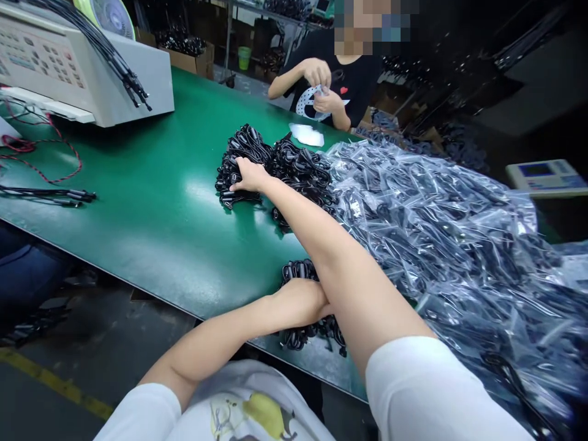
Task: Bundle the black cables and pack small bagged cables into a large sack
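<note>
My right hand [252, 175] reaches across to a pile of bundled black cables [248, 141], its thumb and fingers curled around a cable bundle on the near side. My left hand [307, 300] lies over a second, nearer pile of black cables [296, 337] by the table's front edge. The right forearm crosses above it and hides its fingers, so its grip does not show. Beside my right hand, another heap of coiled black cables [303, 168] touches the first pile.
Clear-bagged cables [427, 208] cover the right side of the green table [169, 226]. A beige machine [124, 73] stands at the left, with loose cables [59, 195] before it. Across the table, a person [349, 86] handles something small near white bags [307, 135].
</note>
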`<action>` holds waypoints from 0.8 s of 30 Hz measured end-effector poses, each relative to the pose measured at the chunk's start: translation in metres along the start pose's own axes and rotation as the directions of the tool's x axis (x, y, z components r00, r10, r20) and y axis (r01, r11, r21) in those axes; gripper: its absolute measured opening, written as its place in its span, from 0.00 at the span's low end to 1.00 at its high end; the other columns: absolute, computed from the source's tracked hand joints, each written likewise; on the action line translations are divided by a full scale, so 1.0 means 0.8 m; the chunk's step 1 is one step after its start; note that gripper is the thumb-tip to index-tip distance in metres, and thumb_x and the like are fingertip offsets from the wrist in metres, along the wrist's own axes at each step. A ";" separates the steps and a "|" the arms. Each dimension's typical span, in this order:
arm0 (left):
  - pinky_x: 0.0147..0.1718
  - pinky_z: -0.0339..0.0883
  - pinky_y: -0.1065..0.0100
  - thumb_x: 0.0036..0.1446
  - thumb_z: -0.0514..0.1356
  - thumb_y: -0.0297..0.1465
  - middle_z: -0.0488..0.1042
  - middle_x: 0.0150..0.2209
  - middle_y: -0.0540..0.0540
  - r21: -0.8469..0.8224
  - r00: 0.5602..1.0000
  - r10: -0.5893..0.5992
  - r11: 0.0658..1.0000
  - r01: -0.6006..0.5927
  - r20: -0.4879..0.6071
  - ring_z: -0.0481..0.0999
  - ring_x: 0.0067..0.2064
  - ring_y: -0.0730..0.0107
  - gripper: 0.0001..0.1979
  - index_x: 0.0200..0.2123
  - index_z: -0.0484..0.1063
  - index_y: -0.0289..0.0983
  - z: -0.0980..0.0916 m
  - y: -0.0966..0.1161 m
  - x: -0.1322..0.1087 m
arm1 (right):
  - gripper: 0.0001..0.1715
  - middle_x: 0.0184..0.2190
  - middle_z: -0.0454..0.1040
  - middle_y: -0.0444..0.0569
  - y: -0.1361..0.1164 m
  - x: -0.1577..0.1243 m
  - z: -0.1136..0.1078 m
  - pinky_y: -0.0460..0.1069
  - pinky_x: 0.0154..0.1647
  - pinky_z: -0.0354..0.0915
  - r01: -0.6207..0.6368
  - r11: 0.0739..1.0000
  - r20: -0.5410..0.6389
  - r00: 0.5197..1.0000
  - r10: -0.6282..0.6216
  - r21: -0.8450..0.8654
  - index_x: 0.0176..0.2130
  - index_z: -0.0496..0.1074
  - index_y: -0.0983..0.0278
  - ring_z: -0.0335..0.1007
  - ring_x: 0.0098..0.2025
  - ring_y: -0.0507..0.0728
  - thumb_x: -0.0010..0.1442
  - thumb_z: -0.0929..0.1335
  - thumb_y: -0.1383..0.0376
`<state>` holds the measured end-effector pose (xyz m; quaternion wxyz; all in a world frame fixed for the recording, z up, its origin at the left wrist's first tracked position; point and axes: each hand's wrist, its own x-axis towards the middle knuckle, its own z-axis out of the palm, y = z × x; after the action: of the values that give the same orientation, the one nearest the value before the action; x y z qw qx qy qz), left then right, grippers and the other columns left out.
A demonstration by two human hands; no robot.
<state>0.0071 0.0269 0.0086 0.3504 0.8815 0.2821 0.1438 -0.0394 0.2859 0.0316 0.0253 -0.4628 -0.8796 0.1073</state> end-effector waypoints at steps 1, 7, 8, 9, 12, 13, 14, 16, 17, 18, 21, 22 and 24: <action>0.42 0.76 0.56 0.68 0.53 0.32 0.82 0.47 0.33 -0.010 1.000 0.006 1.000 -0.006 0.010 0.82 0.48 0.46 0.13 0.45 0.76 0.33 -0.002 0.001 0.000 | 0.52 0.65 0.62 0.70 0.002 -0.003 0.003 0.63 0.67 0.54 0.014 1.000 -0.002 1.000 -0.014 -0.008 0.66 0.55 0.73 0.59 0.67 0.71 0.55 0.77 0.57; 0.46 0.75 0.58 0.67 0.56 0.37 0.81 0.49 0.40 -0.031 0.996 -0.081 0.996 0.083 0.042 0.82 0.50 0.52 0.11 0.48 0.71 0.38 -0.018 0.011 0.000 | 0.55 0.70 0.55 0.68 -0.004 -0.063 -0.014 0.61 0.71 0.47 0.066 0.998 -0.085 0.994 -0.065 0.012 0.70 0.52 0.74 0.53 0.71 0.70 0.53 0.77 0.67; 0.45 0.75 0.59 0.67 0.57 0.37 0.82 0.48 0.41 -0.038 0.995 -0.090 0.995 0.092 0.043 0.82 0.49 0.54 0.11 0.48 0.71 0.38 -0.020 0.012 0.000 | 0.51 0.70 0.57 0.67 -0.001 -0.085 -0.021 0.59 0.71 0.50 0.077 0.996 -0.128 0.989 -0.070 0.051 0.69 0.55 0.74 0.54 0.71 0.68 0.54 0.76 0.69; 0.45 0.74 0.60 0.67 0.57 0.36 0.82 0.46 0.42 -0.046 0.995 -0.093 0.994 0.095 0.045 0.82 0.48 0.55 0.10 0.48 0.71 0.39 -0.022 0.012 0.000 | 0.46 0.68 0.61 0.65 0.004 -0.111 -0.029 0.58 0.69 0.54 0.087 0.991 -0.169 0.983 -0.069 0.101 0.67 0.59 0.74 0.58 0.69 0.67 0.54 0.75 0.71; 0.43 0.72 0.64 0.66 0.58 0.34 0.82 0.41 0.45 -0.090 0.995 -0.097 0.991 0.099 0.028 0.82 0.44 0.60 0.07 0.44 0.72 0.39 -0.025 0.012 -0.005 | 0.22 0.52 0.77 0.55 0.035 -0.220 -0.045 0.55 0.57 0.66 0.030 0.950 -0.231 0.972 0.045 0.311 0.53 0.73 0.67 0.74 0.53 0.62 0.58 0.71 0.68; 0.41 0.71 0.66 0.65 0.57 0.32 0.82 0.40 0.46 -0.127 0.994 -0.107 0.986 0.108 0.011 0.82 0.42 0.62 0.06 0.42 0.73 0.39 -0.026 0.012 -0.006 | 0.15 0.45 0.80 0.51 0.047 -0.264 -0.046 0.54 0.51 0.68 -0.035 0.923 -0.229 0.964 0.132 0.383 0.47 0.75 0.65 0.76 0.45 0.60 0.59 0.70 0.66; 0.39 0.70 0.67 0.65 0.57 0.31 0.82 0.38 0.47 -0.176 0.992 -0.125 0.977 0.122 -0.007 0.82 0.39 0.64 0.05 0.40 0.73 0.39 -0.027 0.012 -0.007 | 0.09 0.37 0.80 0.48 0.058 -0.309 -0.044 0.53 0.46 0.68 -0.116 0.889 -0.219 0.947 0.233 0.443 0.42 0.75 0.64 0.76 0.39 0.58 0.60 0.69 0.64; 0.33 0.69 0.71 0.64 0.55 0.30 0.81 0.33 0.50 -0.299 0.984 -0.175 0.941 0.156 -0.038 0.79 0.31 0.70 0.06 0.37 0.72 0.39 -0.028 0.011 -0.008 | 0.10 0.27 0.75 0.44 0.072 -0.396 -0.032 0.51 0.39 0.66 -0.295 0.799 -0.177 0.880 0.441 0.524 0.35 0.73 0.63 0.72 0.30 0.55 0.62 0.66 0.60; 0.30 0.67 0.72 0.64 0.55 0.31 0.80 0.31 0.51 -0.349 0.979 -0.196 0.922 0.166 -0.052 0.77 0.27 0.73 0.07 0.36 0.72 0.39 -0.029 0.010 -0.007 | 0.12 0.25 0.73 0.43 0.074 -0.434 -0.023 0.51 0.37 0.64 -0.374 0.747 -0.146 0.837 0.527 0.549 0.33 0.72 0.63 0.70 0.28 0.55 0.63 0.66 0.58; 0.27 0.66 0.73 0.64 0.55 0.32 0.79 0.30 0.51 -0.385 0.974 -0.214 0.907 0.171 -0.070 0.75 0.24 0.75 0.07 0.36 0.72 0.39 -0.030 0.010 -0.006 | 0.14 0.25 0.72 0.43 0.072 -0.465 -0.012 0.51 0.37 0.63 -0.436 0.697 -0.110 0.800 0.590 0.570 0.33 0.71 0.62 0.70 0.28 0.55 0.63 0.65 0.56; 0.24 0.64 0.74 0.64 0.56 0.35 0.78 0.30 0.51 -0.433 0.953 -0.264 0.884 0.176 -0.152 0.71 0.22 0.78 0.08 0.37 0.72 0.38 -0.030 0.012 -0.003 | 0.16 0.31 0.74 0.45 0.056 -0.514 0.016 0.50 0.38 0.63 -0.486 0.615 -0.049 0.759 0.649 0.621 0.37 0.71 0.62 0.69 0.33 0.55 0.62 0.66 0.52; 0.23 0.64 0.74 0.63 0.57 0.35 0.78 0.31 0.50 -0.444 0.942 -0.282 0.879 0.176 -0.184 0.71 0.22 0.78 0.08 0.38 0.73 0.38 -0.029 0.013 -0.001 | 0.17 0.34 0.74 0.45 0.048 -0.516 0.022 0.51 0.39 0.63 -0.471 0.622 -0.057 0.767 0.639 0.625 0.39 0.71 0.62 0.69 0.35 0.55 0.62 0.67 0.51; 0.22 0.64 0.75 0.63 0.58 0.35 0.77 0.30 0.50 -0.472 0.916 -0.320 0.864 0.176 -0.243 0.71 0.23 0.78 0.08 0.39 0.73 0.37 -0.028 0.015 0.003 | 0.23 0.38 0.74 0.48 0.037 -0.506 0.026 0.51 0.40 0.63 -0.438 0.663 -0.087 0.793 0.603 0.608 0.46 0.70 0.63 0.68 0.36 0.56 0.60 0.69 0.49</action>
<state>0.0035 0.0333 0.0326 0.5070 0.7004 0.4066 0.2951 0.2122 -0.0330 0.0272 0.2515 -0.6787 -0.6237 0.2951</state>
